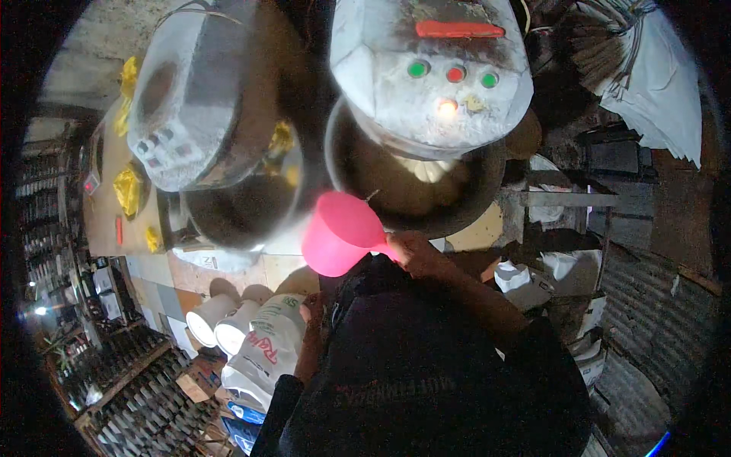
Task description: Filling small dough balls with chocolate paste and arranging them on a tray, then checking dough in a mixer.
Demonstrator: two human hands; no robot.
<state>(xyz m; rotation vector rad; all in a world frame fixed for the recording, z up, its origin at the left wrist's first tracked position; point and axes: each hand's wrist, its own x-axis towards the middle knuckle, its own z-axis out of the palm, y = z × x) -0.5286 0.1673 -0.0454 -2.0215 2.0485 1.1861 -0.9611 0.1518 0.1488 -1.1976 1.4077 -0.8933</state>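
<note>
Held by the handle in the right hand (406, 254), fingers wrapped closed: a pink scoop (341, 234), at the centre of the frame, contents hidden from this angle. Below the centre, a dark shirt (426, 365). Left of it, at the upper right edge of a white printed bag (263, 346), the left hand (308, 308), mostly hidden, with no way to make out a grip or an open palm. Inside the bag, nothing visible. Just beside it, toward the left, two white buckets, one nearer the bag (230, 335) and one farther out (202, 327), too bright at their round ends to tell lid from contents.

Above the scoop, upper centre of the frame, a large metal bowl (499, 179), with a pale ribbed shape lit inside, under a worn white machine (442, 84) with green and red buttons. At upper left, under a second machine (183, 114), another bowl (295, 183), too dark inside to read. Farther left, yellow bags (128, 192) on a board (99, 217); at lower left, a cardboard box (199, 381).
</note>
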